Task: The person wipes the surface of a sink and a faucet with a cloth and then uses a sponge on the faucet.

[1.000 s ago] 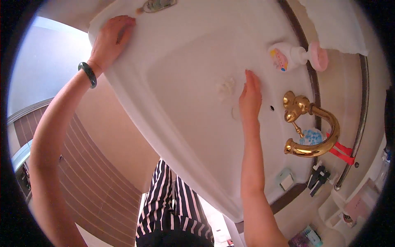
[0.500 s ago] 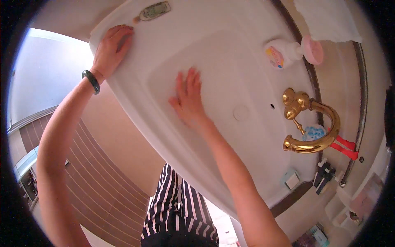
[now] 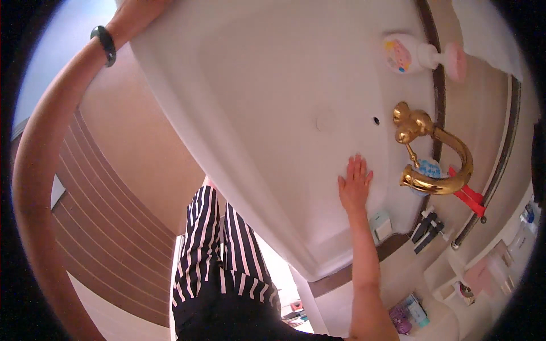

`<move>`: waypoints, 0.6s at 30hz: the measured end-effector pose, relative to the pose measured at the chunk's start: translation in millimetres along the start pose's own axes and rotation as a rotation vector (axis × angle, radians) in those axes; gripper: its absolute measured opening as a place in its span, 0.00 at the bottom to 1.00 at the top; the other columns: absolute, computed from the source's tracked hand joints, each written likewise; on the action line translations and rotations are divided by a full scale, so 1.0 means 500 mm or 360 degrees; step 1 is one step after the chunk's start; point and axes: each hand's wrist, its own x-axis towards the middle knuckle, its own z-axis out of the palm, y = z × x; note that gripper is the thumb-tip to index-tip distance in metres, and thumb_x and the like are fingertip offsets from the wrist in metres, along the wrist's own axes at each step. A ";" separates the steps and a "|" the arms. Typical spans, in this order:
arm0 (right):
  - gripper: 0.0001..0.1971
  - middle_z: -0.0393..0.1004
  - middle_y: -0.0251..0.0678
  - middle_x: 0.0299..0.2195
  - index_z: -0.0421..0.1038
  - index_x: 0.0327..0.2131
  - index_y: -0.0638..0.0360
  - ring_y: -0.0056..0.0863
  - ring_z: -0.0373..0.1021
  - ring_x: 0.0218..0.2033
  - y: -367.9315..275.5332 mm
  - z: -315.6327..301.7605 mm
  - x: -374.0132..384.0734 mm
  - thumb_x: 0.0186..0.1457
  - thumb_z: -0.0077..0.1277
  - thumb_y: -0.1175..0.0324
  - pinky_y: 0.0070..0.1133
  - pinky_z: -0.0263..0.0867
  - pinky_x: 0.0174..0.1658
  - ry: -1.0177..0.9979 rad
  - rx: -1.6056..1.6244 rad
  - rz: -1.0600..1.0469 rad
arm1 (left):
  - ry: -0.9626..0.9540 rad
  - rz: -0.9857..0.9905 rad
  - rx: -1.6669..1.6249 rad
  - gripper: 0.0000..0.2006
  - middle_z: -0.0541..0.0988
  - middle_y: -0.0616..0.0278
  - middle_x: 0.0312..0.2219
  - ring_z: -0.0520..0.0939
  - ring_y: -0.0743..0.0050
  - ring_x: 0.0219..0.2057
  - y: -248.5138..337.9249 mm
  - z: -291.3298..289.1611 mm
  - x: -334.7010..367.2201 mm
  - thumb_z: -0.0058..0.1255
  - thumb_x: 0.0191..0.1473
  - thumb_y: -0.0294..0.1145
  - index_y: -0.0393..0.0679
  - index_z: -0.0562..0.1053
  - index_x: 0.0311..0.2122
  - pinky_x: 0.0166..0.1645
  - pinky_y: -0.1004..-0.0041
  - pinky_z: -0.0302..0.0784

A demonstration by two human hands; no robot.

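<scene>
My right hand (image 3: 355, 183) lies on the inner surface of the white washbasin (image 3: 273, 187), fingers stretched and thumb apart, holding nothing. It is to the left of the spout of the gold faucet (image 3: 435, 184), not touching it. A pale soap dish holding a white bar (image 3: 383, 226) is just behind the heel of this hand. At the upper left, my left hand (image 3: 136, 14) is at the basin's outer edge, and its fingers are cut off by the top of the picture. A dark bangle (image 3: 104, 45) circles the left wrist.
A white pump bottle with a pink top (image 3: 406, 54) lies along the basin's far rim. Behind the faucet is a blue-and-white round thing (image 3: 427, 169) with red strips (image 3: 469, 200). Black clips (image 3: 428, 230) and a metal rail (image 3: 483, 199) are at the right.
My right hand has moved right across the basin toward the faucet side. The view has shifted, so my left hand is partly out of the picture and the small bottle near it no longer shows.
</scene>
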 end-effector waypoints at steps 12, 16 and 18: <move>0.33 0.44 0.33 0.69 0.52 0.65 0.56 0.30 0.45 0.68 0.011 -0.037 0.196 0.58 0.46 0.60 0.36 0.48 0.65 0.0249 -0.0911 -0.0453 | 0.0050 -0.0243 0.0002 0.10 0.77 0.48 0.38 0.75 0.51 0.44 0.025 0.018 -0.001 0.47 0.55 0.30 0.34 0.74 0.39 0.50 0.60 0.73; 0.34 0.42 0.41 0.69 0.49 0.65 0.59 0.39 0.42 0.69 0.088 -0.027 -0.050 0.59 0.45 0.57 0.41 0.42 0.67 -0.0266 -0.0356 -0.0280 | 0.0061 -0.0133 -0.0006 0.11 0.77 0.48 0.38 0.76 0.51 0.43 0.006 0.006 0.006 0.49 0.55 0.31 0.35 0.75 0.39 0.49 0.60 0.73; 0.35 0.41 0.44 0.69 0.49 0.65 0.60 0.45 0.39 0.69 0.088 -0.023 -0.150 0.59 0.46 0.56 0.44 0.40 0.67 -0.0269 -0.0180 -0.0098 | 0.0175 -0.0119 -0.0026 0.11 0.77 0.48 0.38 0.75 0.51 0.43 0.031 0.024 -0.007 0.49 0.56 0.32 0.35 0.75 0.39 0.50 0.60 0.73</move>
